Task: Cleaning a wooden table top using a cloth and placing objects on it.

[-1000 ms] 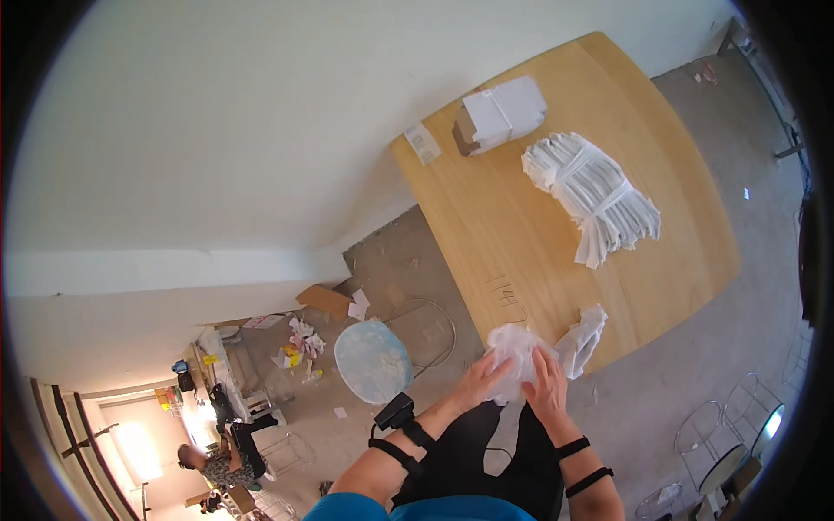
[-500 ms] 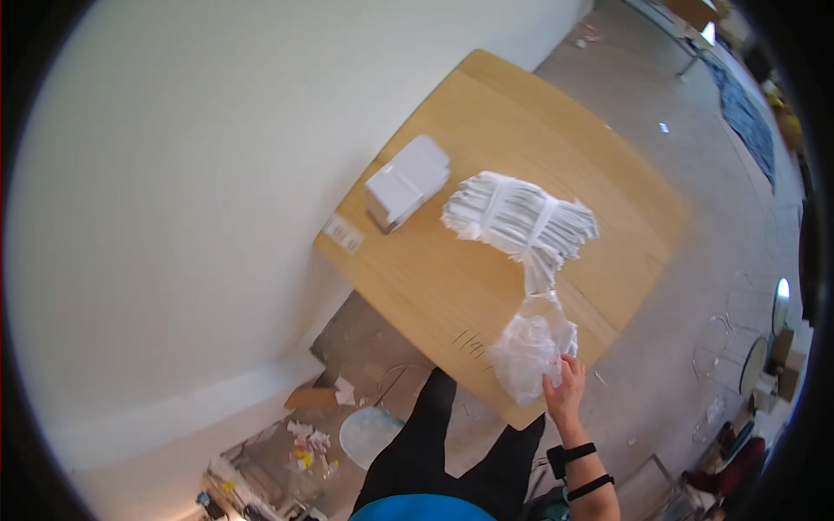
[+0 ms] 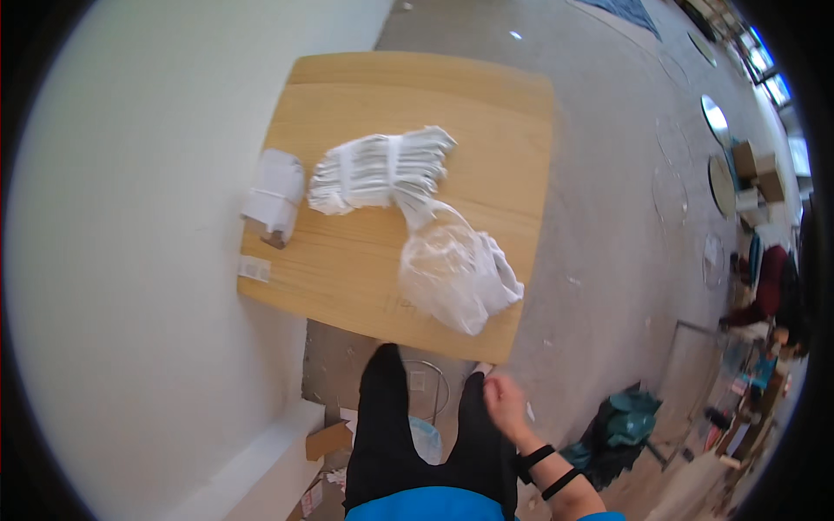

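Lying bound on tabletop (image 3: 486,104): bundle (image 3: 369,171) | bag (image 3: 447,269): not around it | right hand (image 3: 506,405): off bag, grip unclear | left hand: unseen

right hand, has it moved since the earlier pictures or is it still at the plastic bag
Yes. Judged against the table, the right hand has left the plastic bag and drawn back past the near edge.

On rectangular light-wood table (image 3: 347,269): banded white cardboard stack (image 3: 280,187) at its left edge, flat white slip (image 3: 254,267) near left corner, tied white cloth-like bundle (image 3: 369,169) mid-left, translucent plastic bag (image 3: 443,269) near right. Off its near right corner: bare right hand (image 3: 506,404).
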A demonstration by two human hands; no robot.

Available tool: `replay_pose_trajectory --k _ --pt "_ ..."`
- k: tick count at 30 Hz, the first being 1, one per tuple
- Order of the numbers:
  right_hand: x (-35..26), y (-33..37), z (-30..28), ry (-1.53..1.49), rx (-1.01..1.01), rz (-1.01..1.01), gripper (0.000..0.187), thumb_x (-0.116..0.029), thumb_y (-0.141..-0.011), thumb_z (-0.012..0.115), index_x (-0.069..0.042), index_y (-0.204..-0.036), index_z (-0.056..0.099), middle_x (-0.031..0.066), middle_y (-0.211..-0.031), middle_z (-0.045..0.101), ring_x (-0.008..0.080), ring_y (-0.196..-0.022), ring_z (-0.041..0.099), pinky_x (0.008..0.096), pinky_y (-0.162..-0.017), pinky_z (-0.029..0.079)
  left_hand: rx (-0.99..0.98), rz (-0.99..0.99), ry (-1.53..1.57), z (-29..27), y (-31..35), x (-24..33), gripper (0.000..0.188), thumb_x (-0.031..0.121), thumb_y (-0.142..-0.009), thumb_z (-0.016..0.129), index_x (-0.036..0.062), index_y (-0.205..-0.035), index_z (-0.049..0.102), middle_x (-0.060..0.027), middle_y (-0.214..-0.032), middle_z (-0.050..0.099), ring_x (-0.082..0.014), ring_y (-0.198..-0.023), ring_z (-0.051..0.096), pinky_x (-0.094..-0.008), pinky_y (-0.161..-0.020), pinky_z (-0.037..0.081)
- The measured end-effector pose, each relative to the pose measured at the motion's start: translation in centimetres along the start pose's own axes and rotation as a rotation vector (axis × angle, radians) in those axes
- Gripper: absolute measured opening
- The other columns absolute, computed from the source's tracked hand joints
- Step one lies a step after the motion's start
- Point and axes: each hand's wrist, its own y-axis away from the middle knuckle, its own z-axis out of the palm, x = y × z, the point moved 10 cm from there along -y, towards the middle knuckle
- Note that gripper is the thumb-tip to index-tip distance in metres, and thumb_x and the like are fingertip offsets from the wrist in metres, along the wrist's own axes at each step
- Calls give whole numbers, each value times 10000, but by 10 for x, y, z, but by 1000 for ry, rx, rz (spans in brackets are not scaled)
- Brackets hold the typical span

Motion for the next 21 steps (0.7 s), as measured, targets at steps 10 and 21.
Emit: replay_pose_trajectory --k 10,21 --pt "143 103 159 115 -265 168 264 -127 -784 595 17 -1005 618 206 -918 631 325 -809 635 391 -760 504 -351 -267 -353 -7 40 -177 444 321 -881 540 59 -1239 533 -169 -1149 606 -315 -1022 592 -412 -869 456" --pt "133 57 251 371 -558 105 308 -220 -784 609 -35 -1031 608 198 -986 623 361 -922 602 435 -807 489 108 223 -191 -79 -189 -110 360 235 -900 479 -28 -1134 554 -244 -1062 615 -371 -1006 594 -411 -861 465"
